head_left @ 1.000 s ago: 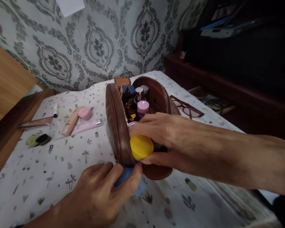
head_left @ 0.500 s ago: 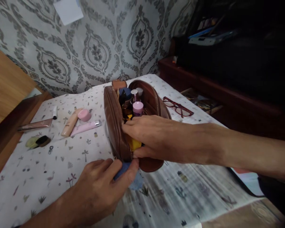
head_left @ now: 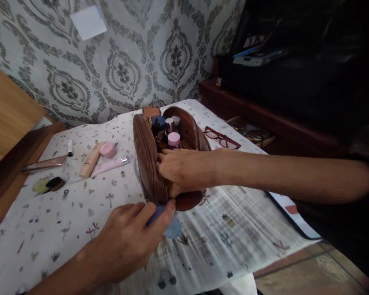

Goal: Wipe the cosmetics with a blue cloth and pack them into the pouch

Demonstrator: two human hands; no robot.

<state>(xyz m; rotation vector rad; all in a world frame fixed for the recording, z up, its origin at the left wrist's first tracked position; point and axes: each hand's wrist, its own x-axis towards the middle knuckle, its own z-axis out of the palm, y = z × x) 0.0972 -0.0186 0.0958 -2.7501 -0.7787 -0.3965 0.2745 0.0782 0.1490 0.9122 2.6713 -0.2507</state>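
A brown zip-up toiletry bag (head_left: 146,157) stands unzipped on the patterned cloth, filled with bottles and jars. Inside its near half is my right hand (head_left: 180,168), fingers bent downward; their tips and whatever they grip are hidden. Just beyond it a pink-lidded jar (head_left: 174,139), a silver-capped bottle (head_left: 169,123) and a dark blue item (head_left: 158,123) show in the opening. My left hand (head_left: 135,233) is closed at the near end of the bag, thumb and fingers pinching its edge. Something blue (head_left: 172,228) lies under that thumb.
Left of the bag lie a beige tube (head_left: 90,161), a pink jar (head_left: 108,150), a pink tube (head_left: 110,166), a brownish tube (head_left: 46,163) and a black-and-green item (head_left: 54,183). Red-framed glasses (head_left: 222,138) rest to the right. A tablet-like device (head_left: 295,213) lies by my right forearm.
My right hand has sunk deeper into the bag, and the yellow item seen under it is now hidden. My left hand keeps its place at the bag's near end. The view has shifted slightly.
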